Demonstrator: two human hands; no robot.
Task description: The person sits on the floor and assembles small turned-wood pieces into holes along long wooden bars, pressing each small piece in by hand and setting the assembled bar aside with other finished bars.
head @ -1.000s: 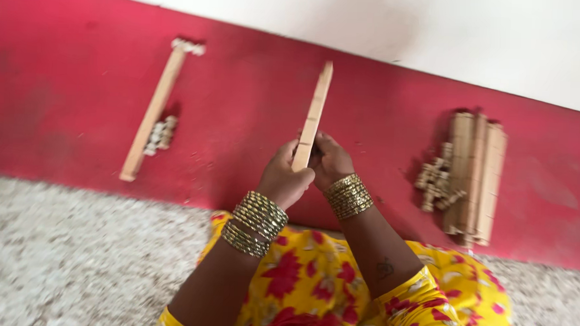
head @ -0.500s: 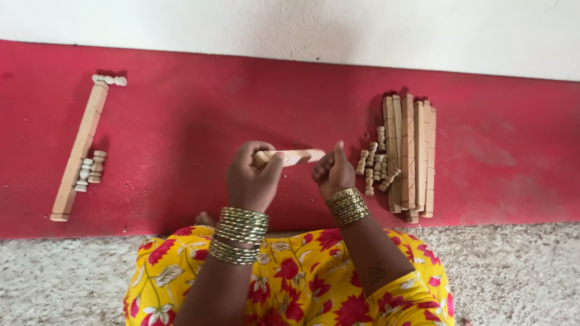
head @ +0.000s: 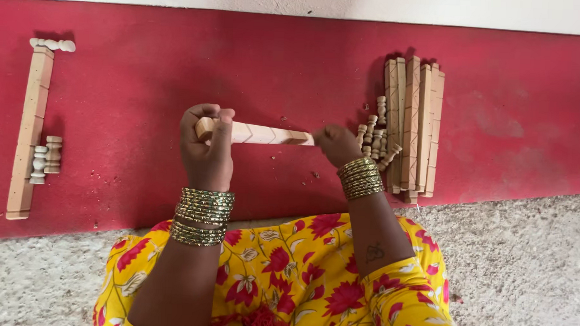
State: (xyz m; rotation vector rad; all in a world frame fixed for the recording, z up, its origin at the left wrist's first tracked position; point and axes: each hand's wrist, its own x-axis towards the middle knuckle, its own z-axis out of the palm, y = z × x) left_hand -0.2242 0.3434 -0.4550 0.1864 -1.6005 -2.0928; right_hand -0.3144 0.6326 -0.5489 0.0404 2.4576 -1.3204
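A pale wooden bar (head: 259, 133) with a carved zigzag pattern is held level above the red floor strip. My left hand (head: 207, 147) grips its left end, and my right hand (head: 335, 144) grips its right end. Both wrists carry stacks of gold bangles. Just right of my right hand lies a heap of small turned wooden pegs (head: 374, 135) beside a stack of several similar wooden bars (head: 412, 122).
At the far left lies a single wooden bar (head: 29, 131) with two small turned pegs (head: 44, 159) beside it and more at its top end (head: 52, 44). A red painted band (head: 132, 80) runs along the white wall; speckled grey floor (head: 524, 267) lies nearer me.
The bar has gone from pointing away from me to lying level between both hands. The view has shifted, so the side piles sit wider apart.
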